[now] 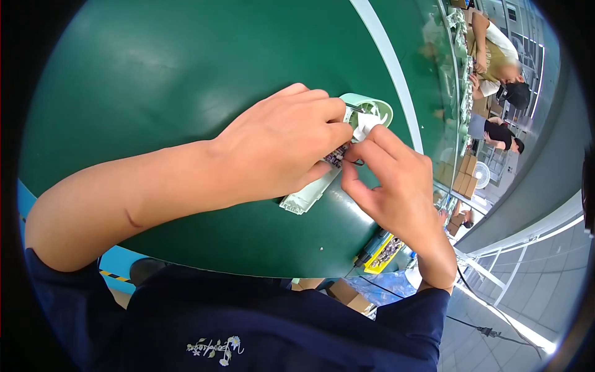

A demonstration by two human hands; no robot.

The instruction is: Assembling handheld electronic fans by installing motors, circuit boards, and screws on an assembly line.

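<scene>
A pale green plastic housing (304, 197), with a round ring-shaped end (385, 106), lies on the green table under my hands. My left hand (282, 139) reaches over it from the left, fingers curled and closed on a small dark circuit board (336, 155). Close against it, my right hand (396, 180) has thumb and index finger pinched at the board's edge, where a short dark wire (358, 163) shows. What exactly that pinch holds is hidden. A white piece (367, 124) sticks up between the hands, in front of the ring.
By the table's near edge lie a yellow tray (379, 257) of small parts and a dark power screwdriver (372, 245). A pale strip (396, 74) curves across the table to the right. Beyond it, other people work along a line with cartons (465, 173) and a fan (481, 175).
</scene>
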